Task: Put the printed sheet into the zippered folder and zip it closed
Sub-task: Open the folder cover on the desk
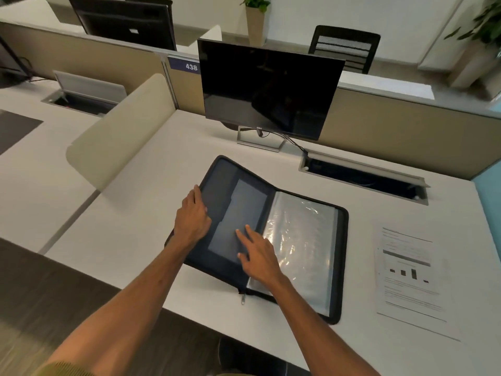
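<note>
A dark zippered folder (225,185) lies open and flat on the white desk (135,234), with clear plastic sleeves (303,240) on its right half. Its zipper pull (243,299) hangs at the near edge. My left hand (191,215) grips the outer edge of the folder's left cover. My right hand (259,256) rests with spread fingers on the inner pocket of the left cover, holding nothing. The printed sheet (412,278), with text and a small bar chart, lies flat on the desk to the right of the folder, apart from it.
A dark monitor (268,90) stands behind the folder, its cable running to an open cable tray (363,177) at the back right. A beige divider (119,137) borders the desk on the left. The desk's near edge runs just below the folder.
</note>
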### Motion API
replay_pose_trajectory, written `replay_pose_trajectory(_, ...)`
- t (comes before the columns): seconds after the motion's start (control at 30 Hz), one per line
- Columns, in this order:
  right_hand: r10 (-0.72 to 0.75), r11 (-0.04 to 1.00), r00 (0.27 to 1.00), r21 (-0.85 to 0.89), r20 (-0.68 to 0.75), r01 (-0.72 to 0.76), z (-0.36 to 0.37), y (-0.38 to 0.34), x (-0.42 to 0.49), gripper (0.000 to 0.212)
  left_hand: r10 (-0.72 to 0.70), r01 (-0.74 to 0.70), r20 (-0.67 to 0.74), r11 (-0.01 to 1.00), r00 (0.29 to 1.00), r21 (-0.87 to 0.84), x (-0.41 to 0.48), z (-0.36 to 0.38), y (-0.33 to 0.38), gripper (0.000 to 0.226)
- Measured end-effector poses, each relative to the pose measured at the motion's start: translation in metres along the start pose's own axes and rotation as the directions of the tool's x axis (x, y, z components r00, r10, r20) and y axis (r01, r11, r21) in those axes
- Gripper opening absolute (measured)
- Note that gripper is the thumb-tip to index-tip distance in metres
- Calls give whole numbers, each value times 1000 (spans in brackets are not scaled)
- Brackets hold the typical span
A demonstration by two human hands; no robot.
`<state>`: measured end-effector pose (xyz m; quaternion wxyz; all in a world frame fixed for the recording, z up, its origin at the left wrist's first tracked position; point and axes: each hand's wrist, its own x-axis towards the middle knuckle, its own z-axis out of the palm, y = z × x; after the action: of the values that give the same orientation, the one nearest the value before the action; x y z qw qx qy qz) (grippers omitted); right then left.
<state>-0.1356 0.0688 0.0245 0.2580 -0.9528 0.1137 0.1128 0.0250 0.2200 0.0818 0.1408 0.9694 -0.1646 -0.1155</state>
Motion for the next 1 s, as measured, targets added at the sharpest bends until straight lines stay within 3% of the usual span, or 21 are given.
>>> replay_pose_trajectory(0.4, 21, 973, 998, -230, 61, -7, 29, -1, -1, 67, 36, -73, 279, 989, 960, 125, -12, 53, -43, 76)
replay_pose_trajectory(0.73, 28, 984, 999, -177, 44, -19, 19, 0, -5, 64, 130, -155, 190, 980, 973, 124, -17, 68, -33, 74)
replay_pose_trajectory(1.0, 156, 980, 984, -111, -84, -165, -18, 69, -45, 63, 298, -327, 260, 942, 919, 76, -19, 89, 48, 74)
